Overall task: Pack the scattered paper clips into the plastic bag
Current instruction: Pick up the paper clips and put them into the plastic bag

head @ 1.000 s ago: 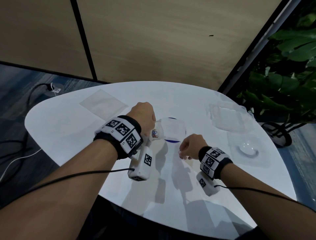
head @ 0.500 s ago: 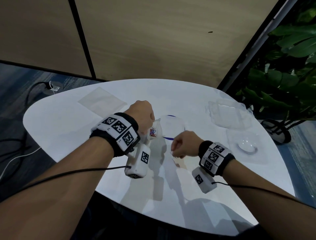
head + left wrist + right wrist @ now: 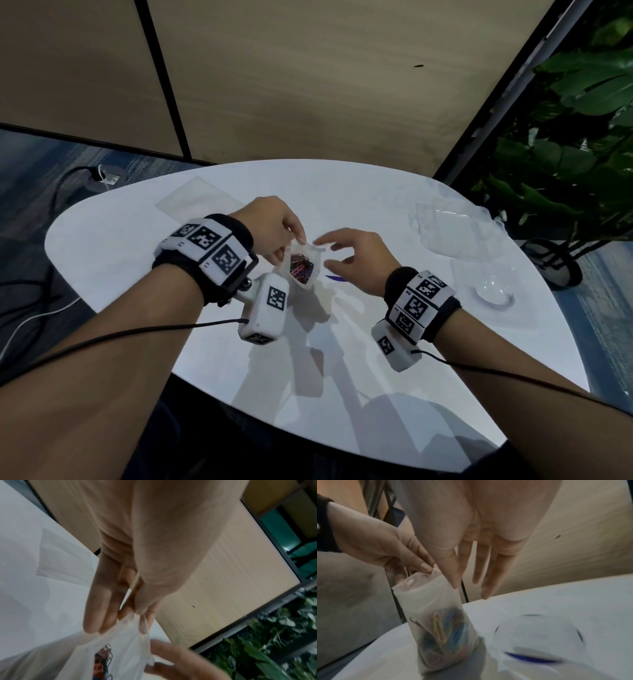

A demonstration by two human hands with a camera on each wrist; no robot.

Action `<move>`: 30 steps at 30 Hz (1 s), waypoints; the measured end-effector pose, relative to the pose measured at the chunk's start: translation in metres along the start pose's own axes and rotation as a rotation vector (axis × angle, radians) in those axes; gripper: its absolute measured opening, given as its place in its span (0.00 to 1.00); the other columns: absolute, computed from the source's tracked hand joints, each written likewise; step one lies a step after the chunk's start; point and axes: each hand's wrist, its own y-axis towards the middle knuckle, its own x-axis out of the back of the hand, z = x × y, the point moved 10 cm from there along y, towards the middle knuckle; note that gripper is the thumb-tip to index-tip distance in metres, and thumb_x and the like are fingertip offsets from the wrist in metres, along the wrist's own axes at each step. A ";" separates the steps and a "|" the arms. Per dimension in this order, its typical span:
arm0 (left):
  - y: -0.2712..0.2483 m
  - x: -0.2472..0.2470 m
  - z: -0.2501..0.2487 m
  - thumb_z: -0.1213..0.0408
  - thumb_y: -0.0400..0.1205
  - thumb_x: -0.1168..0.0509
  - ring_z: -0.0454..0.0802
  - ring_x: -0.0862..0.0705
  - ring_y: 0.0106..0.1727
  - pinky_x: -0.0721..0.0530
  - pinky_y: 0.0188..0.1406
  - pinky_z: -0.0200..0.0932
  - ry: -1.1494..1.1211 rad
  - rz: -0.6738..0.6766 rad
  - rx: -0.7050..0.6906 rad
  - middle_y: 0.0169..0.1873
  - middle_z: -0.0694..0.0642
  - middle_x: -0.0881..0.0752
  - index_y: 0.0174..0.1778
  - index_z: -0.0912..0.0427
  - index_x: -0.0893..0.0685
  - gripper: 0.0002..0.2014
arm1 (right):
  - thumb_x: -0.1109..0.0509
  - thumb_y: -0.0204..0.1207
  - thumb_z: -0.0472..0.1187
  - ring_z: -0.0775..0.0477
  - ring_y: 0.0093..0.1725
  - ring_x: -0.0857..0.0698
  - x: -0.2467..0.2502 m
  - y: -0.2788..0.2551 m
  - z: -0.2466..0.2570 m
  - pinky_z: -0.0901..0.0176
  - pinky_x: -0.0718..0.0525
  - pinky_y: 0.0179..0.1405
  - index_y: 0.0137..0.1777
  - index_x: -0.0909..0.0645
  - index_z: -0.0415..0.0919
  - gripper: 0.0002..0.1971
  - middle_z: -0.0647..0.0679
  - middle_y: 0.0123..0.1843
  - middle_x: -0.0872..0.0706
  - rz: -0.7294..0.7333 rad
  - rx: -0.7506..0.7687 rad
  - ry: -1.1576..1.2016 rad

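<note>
A small clear plastic bag (image 3: 303, 274) stands on the white table (image 3: 137, 246), with several coloured paper clips (image 3: 301, 269) bunched in its bottom. My left hand (image 3: 291, 246) pinches the bag's top rim between thumb and fingertips and holds the mouth up. Just right of that mouth my right hand (image 3: 329, 251) hovers, fingers straight and spread, holding nothing. In the right wrist view the bag (image 3: 436, 601) shows yellow and blue paper clips (image 3: 447, 626), and the left hand (image 3: 385, 550) grips its rim. The left wrist view shows the bag (image 3: 123, 646) hanging from my fingertips (image 3: 144, 626).
A round clear dish with a blue rim (image 3: 539, 642) lies just right of the bag. Crumpled clear packaging (image 3: 455, 233) and a clear round lid (image 3: 493, 294) sit at the table's right. A flat plastic sleeve (image 3: 195, 202) lies far left. A plant (image 3: 565, 164) stands beyond the right edge.
My right hand, curled near the table before, has risen to the bag's mouth and spread its fingers. The left hand has turned the bag so its mouth faces up.
</note>
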 end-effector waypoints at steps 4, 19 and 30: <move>-0.001 0.006 0.003 0.69 0.85 0.41 0.51 0.13 0.37 0.09 0.45 0.47 0.024 -0.015 -0.032 0.37 0.54 0.13 0.47 0.53 0.09 0.14 | 0.23 0.75 0.37 0.51 0.38 0.10 -0.011 -0.005 -0.006 0.56 0.10 0.47 0.45 0.09 0.38 0.03 0.44 0.40 0.08 -0.005 -0.087 0.360; 0.008 -0.023 -0.016 0.47 0.81 0.32 0.48 0.20 0.59 0.22 0.66 0.50 0.314 -0.038 -0.327 0.55 0.53 0.22 0.51 0.47 0.11 0.10 | 0.28 0.79 0.34 0.39 0.41 0.10 -0.034 -0.018 -0.015 0.55 0.09 0.43 0.46 0.15 0.29 0.07 0.34 0.42 0.11 0.108 -0.353 0.837; 0.018 -0.006 0.002 0.48 0.82 0.33 0.50 0.18 0.54 0.20 0.59 0.49 0.372 -0.113 -0.256 0.50 0.51 0.21 0.51 0.44 0.11 0.08 | 0.28 0.79 0.36 0.40 0.41 0.10 -0.022 -0.020 -0.043 0.51 0.10 0.51 0.43 0.17 0.34 0.06 0.37 0.42 0.11 0.077 -0.445 0.862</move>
